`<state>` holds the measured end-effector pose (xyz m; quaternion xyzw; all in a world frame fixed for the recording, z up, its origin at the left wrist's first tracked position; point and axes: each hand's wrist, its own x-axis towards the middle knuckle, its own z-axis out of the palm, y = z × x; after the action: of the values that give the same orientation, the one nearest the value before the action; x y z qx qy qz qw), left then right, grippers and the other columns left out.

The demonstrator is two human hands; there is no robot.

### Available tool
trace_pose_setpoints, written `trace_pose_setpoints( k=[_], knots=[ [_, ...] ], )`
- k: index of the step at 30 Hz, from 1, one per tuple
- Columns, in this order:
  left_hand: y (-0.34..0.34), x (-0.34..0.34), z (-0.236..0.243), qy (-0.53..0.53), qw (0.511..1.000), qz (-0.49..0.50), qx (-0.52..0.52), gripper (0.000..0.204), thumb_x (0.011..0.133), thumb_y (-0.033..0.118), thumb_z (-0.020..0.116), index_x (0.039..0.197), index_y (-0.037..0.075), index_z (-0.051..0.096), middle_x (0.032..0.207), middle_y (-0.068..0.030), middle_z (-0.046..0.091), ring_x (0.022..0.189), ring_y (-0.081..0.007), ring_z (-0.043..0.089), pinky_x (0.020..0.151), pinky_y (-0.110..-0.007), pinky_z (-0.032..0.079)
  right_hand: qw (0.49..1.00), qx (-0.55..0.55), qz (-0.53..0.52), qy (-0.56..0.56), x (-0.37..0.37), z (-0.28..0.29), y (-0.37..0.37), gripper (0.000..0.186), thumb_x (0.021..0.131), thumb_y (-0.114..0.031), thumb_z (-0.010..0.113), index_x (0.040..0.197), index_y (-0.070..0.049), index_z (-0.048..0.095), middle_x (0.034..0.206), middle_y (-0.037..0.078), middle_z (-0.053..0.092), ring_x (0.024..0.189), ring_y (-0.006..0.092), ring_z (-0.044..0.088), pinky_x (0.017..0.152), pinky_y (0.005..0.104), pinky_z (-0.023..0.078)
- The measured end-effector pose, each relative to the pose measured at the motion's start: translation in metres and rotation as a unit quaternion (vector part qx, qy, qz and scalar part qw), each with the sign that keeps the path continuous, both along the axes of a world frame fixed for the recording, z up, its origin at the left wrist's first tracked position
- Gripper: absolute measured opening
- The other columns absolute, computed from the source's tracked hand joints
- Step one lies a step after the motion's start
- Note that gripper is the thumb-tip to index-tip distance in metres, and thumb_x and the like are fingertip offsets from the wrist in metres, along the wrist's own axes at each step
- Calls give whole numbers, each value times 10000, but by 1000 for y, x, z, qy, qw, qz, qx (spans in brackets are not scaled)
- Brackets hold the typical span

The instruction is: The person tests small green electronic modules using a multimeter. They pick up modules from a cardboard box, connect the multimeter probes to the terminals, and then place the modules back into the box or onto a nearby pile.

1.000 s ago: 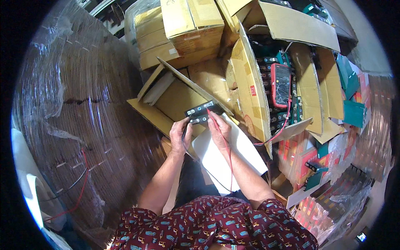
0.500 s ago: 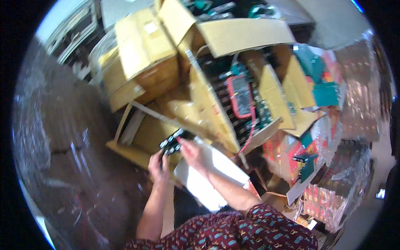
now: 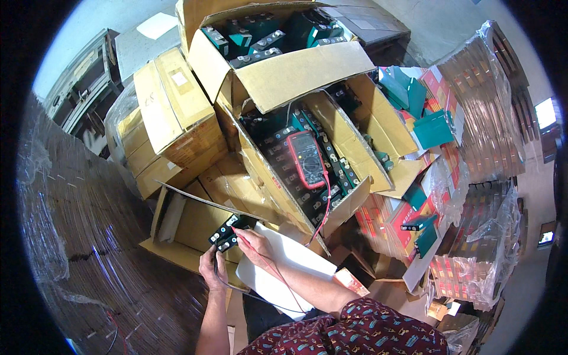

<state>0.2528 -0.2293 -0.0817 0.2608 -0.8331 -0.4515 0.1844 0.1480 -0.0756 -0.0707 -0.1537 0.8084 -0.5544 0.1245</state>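
My right hand [image 3: 253, 244] grips a red test probe [image 3: 236, 232], its tip at the top of a dark battery cell [image 3: 225, 223]. My left hand [image 3: 212, 266] is closed at the near end of the cells, and a black test lead [image 3: 236, 289] runs out from its fingers; the probe itself is mostly hidden. The cells stand at the edge of an open cardboard box [image 3: 195, 208]. A red-cased multimeter [image 3: 306, 158] lies on rows of battery cells in a larger open carton [image 3: 278, 177]. Its red lead [image 3: 326, 207] hangs over the carton's near edge.
A white sheet [image 3: 284, 263] lies under my right forearm. Closed cartons [image 3: 171, 112] stand at back left, another open carton of batteries [image 3: 260, 50] at the far side. Stacked flattened cardboard [image 3: 89, 225] rises on the left. Green cells [image 3: 435, 127] lie on red boxes at right.
The view has shifted and sharpened, so the cartons sit lower and further left. Both hands stay at the cells, the right one still with the red probe.
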Motion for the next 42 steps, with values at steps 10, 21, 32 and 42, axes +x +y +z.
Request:
trace_pose_setpoints(
  k=[10,21,32,42],
  knots=[
    [-1,0,2,-27,1000,-3,15,252,955,103,685,1167,-23,738,968,-182,736,890,-322,689,824,-419,549,1000,3,4,0,-1,0,1,352,991,-55,682,1343,-37,692,1162,153,753,1029,254,748,864,335,596],
    [-2,-1,7,-41,999,-1,24,260,963,117,685,1176,-24,736,968,-185,731,893,-319,691,829,-414,551,1000,-18,2,-16,1,-7,0,380,977,-42,680,1357,-55,686,1153,144,749,1014,249,741,855,332,593],
    [0,0,-3,-25,998,11,51,231,991,82,686,1190,-32,715,986,-137,718,890,-210,685,802,-338,553,1000,21,6,-4,-3,5,-1,354,979,-107,691,1332,-90,708,1183,144,756,1042,295,746,894,379,592],
    [25,4,28,32,881,105,461,340,1101,252,592,1354,27,614,1107,-43,684,965,-128,638,835,-290,550,968,4,212,137,13,43,-17,463,977,-3,595,1440,-18,587,1266,205,697,1163,370,682,992,449,565]
  ],
)
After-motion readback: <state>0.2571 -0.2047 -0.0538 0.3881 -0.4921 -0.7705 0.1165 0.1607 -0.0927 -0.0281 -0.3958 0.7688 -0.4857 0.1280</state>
